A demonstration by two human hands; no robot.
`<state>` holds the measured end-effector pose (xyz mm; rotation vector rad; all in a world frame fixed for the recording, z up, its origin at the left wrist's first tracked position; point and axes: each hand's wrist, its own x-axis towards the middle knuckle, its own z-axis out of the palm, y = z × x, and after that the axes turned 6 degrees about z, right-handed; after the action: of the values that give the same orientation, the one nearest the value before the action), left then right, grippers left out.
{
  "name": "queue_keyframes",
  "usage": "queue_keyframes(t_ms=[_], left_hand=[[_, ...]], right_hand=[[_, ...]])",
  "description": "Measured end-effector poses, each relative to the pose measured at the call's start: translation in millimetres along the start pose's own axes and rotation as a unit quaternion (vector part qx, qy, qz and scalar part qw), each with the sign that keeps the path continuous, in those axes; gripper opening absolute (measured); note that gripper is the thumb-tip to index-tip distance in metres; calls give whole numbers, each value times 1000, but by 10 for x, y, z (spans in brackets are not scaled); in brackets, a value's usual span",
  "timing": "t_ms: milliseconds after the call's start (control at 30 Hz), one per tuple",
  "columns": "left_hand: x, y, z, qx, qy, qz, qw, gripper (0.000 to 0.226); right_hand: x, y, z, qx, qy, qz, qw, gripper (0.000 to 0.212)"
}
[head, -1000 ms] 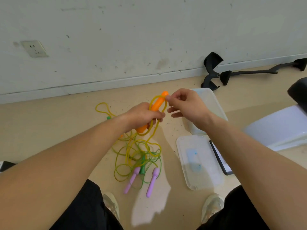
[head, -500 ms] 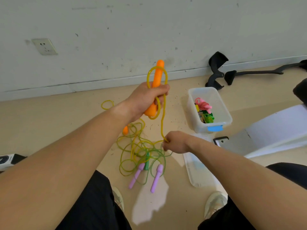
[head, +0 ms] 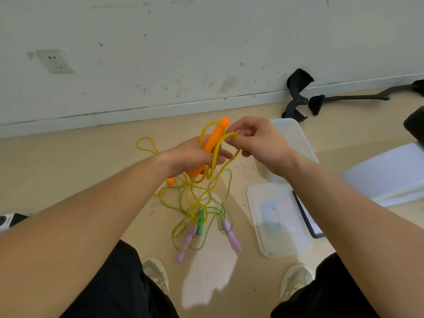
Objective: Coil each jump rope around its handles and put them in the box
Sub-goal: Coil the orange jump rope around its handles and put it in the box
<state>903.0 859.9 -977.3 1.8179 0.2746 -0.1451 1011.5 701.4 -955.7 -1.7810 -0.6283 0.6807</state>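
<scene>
Head view: the left hand [head: 195, 154] grips the orange handle [head: 213, 141], which tilts up and to the right; the right hand [head: 259, 143] pinches a loop of the yellow rope [head: 214, 161] just beside the handle's top end; a turn or two already lies loosely round the handle.

The likeliest trouble is the tangle below; the free length of yellow rope drops into a heap on the floor, where it crosses the green rope [head: 227, 187] many times; a firm pull on the next turn would probably drag the green rope up with it or tighten a knot. The loops look slack and the handle smooth, so they could slide off its end if the left hand's grip loosens. The second orange handle [head: 171, 181] lies on the floor under the left wrist, apart from its partner; winding on without it would leave the coil round one handle only.

In the heap lie a green handle [head: 200, 223] and two purple handles [head: 185, 244]. The box [head: 291, 136] stands on the floor beyond the right hand, which hides most of it, contents included; its lid [head: 278, 221] lies nearer, with a dark tablet [head: 307, 219] just beside it; black chair parts [head: 296, 95] rest by the wall.
</scene>
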Motion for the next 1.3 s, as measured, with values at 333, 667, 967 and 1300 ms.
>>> queue_keyframes(t_ms=[333, 667, 967, 1300], left_hand=[[17, 149, 205, 110, -27, 7, 994, 14], [-106, 491, 180, -36, 61, 88, 994, 20], [-161, 414, -137, 85, 150, 112, 979, 22], [28, 16, 92, 116, -43, 4, 992, 34]], right_hand=[[-77, -125, -81, 59, 14, -9, 998, 19], [-152, 434, 199, -140, -163, 109, 971, 24], [45, 617, 348, -263, -85, 103, 955, 24], [-72, -45, -36, -7, 15, -40, 999, 29]])
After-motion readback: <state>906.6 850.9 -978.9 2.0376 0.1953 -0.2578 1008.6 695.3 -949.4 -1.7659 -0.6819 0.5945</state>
